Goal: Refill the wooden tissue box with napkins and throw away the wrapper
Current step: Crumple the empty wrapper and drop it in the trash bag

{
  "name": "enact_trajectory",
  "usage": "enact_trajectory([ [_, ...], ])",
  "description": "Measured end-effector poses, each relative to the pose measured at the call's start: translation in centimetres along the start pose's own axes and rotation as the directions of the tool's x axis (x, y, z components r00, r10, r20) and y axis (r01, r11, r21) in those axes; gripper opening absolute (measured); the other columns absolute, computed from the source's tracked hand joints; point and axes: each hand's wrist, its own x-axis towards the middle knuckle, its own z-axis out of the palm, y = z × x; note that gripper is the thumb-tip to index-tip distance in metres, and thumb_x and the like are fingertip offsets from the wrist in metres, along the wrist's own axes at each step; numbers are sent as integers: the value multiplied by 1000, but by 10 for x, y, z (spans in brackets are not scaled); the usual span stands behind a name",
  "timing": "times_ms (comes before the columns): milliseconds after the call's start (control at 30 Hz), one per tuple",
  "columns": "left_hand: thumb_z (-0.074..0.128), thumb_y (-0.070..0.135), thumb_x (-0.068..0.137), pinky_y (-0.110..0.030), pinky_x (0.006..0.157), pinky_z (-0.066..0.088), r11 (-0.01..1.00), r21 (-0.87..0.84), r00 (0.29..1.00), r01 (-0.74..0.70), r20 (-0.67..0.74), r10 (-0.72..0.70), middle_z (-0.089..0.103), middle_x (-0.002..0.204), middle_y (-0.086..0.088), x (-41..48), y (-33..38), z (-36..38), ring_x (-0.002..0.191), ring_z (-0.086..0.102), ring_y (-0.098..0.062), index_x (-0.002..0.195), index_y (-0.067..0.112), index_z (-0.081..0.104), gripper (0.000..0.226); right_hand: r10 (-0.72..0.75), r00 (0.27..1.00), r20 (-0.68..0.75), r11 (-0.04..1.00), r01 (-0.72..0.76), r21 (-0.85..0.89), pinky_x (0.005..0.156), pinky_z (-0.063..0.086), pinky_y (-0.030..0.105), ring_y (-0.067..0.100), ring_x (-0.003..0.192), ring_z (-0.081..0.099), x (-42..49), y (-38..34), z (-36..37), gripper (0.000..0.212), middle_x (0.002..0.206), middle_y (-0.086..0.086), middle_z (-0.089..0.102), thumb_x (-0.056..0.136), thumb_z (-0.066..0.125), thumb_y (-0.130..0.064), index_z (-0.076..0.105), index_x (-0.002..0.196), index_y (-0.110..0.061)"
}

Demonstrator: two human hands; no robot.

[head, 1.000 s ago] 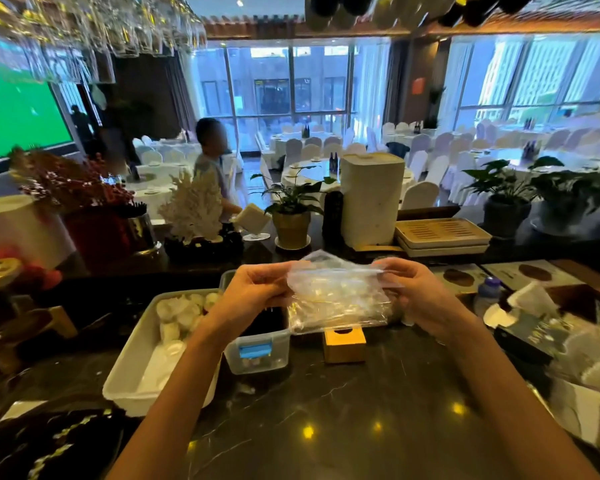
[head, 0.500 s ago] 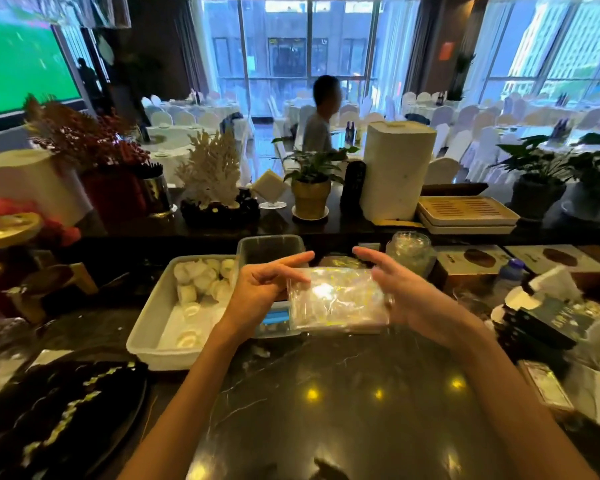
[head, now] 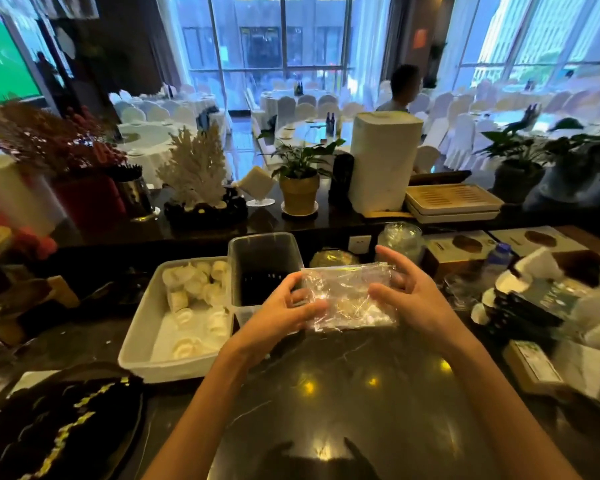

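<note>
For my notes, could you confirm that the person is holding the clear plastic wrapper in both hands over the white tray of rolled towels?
Not quite. The head view shows both hands, left hand and right hand, holding the clear plastic wrapper over the dark marble counter; the white tray lies off to the left.

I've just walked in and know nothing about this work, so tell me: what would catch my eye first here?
At the centre, two bare hands, left hand and right hand, hold a crinkled clear plastic wrapper above the glossy dark marble counter. To their left sits a white rectangular tray of rolled white towels beside a grey translucent plastic bin. Beyond the bar lies a bright banquet hall of white-covered chairs.
</note>
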Motion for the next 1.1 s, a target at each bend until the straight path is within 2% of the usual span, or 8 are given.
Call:
enact_trajectory([
  [133,76,15,81,-27,74,60,1000,3,999,-25,-22,25,72,114,0,24,-7,24,101,72,-19,123,30,53,50,181,983,15,977,-182,116,77,60,31,16,108,69,-18,12,-37,81,120,1,71,70,83,-43,39,137,-52],
  [233,78,14,78,-36,79,61,999,37,998,-28,53,26,73,114,-2,41,-15,61,101,72,-21,124,26,52,54,267,963,30,951,-268,155,79,60,33,23,107,70,-46,25,-74,81,118,1,72,64,88,-41,48,135,-40],
  [367,79,11,77,-35,75,61,998,53,985,30,167,-38,73,112,-7,59,-25,130,100,73,-24,122,24,55,53,302,945,-128,944,-278,180,93,56,44,25,108,69,-96,40,-136,80,116,7,73,66,88,-33,51,136,-19],
  [467,78,12,78,-33,74,61,989,39,943,144,299,-149,73,113,-8,69,-36,191,102,72,-26,120,24,57,49,321,921,-222,935,-272,226,91,56,43,23,104,71,-144,48,-182,63,111,8,74,62,89,-36,67,120,-26],
  [567,77,14,81,-41,82,61,963,58,860,264,438,-262,70,120,-13,70,-59,258,107,69,-28,121,20,63,42,373,887,-271,895,-266,358,74,59,29,21,97,72,-203,67,-229,53,111,11,74,70,83,-24,67,120,-15],
  [733,76,14,80,-34,85,59,915,181,691,359,607,-392,67,124,-16,67,-104,380,105,69,-24,123,17,65,44,494,803,-332,808,-284,517,74,60,27,19,93,73,-314,112,-305,39,111,12,74,76,75,-14,70,115,-12],
  [900,71,23,83,-46,91,54,746,273,394,607,712,-581,61,130,-18,62,-164,487,115,61,-36,135,10,52,57,611,639,-467,752,-284,595,56,56,19,9,70,73,-417,173,-355,25,88,3,78,85,70,-5,71,109,-8],
  [1100,60,12,94,-29,56,61,713,524,504,466,505,-701,65,99,-15,52,-249,572,78,68,-20,122,-2,56,32,768,495,-406,596,-322,735,62,60,23,10,70,72,-478,247,-381,31,91,4,77,88,66,-4,66,119,-5],
])
